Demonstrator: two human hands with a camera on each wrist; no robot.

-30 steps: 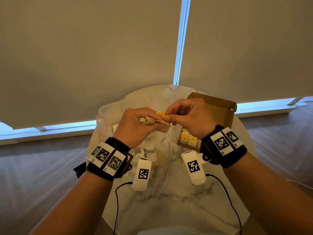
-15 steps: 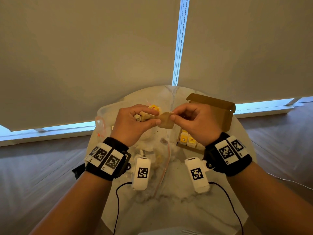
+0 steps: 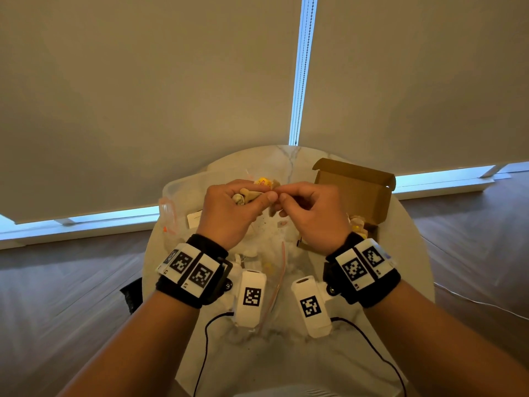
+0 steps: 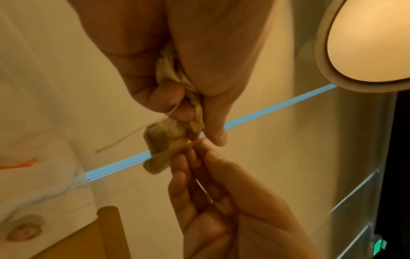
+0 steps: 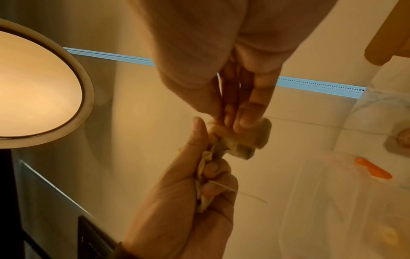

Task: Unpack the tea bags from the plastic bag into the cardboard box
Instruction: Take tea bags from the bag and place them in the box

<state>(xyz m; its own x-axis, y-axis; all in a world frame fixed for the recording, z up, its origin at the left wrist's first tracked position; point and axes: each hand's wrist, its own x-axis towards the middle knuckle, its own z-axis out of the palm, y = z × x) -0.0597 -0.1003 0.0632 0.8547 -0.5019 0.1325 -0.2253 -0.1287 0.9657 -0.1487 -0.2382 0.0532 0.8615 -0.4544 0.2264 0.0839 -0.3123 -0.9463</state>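
Above the table my left hand (image 3: 259,196) grips a crumpled bunch of tea bags (image 3: 244,196), with a yellow tag (image 3: 263,181) sticking out behind its fingers. My right hand (image 3: 282,197) pinches one brown tea bag (image 4: 158,147) that hangs from the bunch, right at the left thumb tip. In the right wrist view that tea bag (image 5: 250,138) sits under the right fingertips, and the bunch (image 5: 205,177) shows in the left fist. The open cardboard box (image 3: 355,190) stands to the right and holds several tea bags (image 3: 357,224). The clear plastic bag (image 3: 183,202) lies on the left under my hands.
A round marble table (image 3: 286,353) carries everything. More tea bags lie in the plastic near my wrists (image 3: 267,266). A loose string (image 4: 117,145) trails from the bunch. Window blinds rise behind the table, and wood floor lies on both sides.
Half a second ago the tea bag was stretched flat between my hands. Now the hands have closed together, fingertips almost touching, and the tea bag hangs below them.
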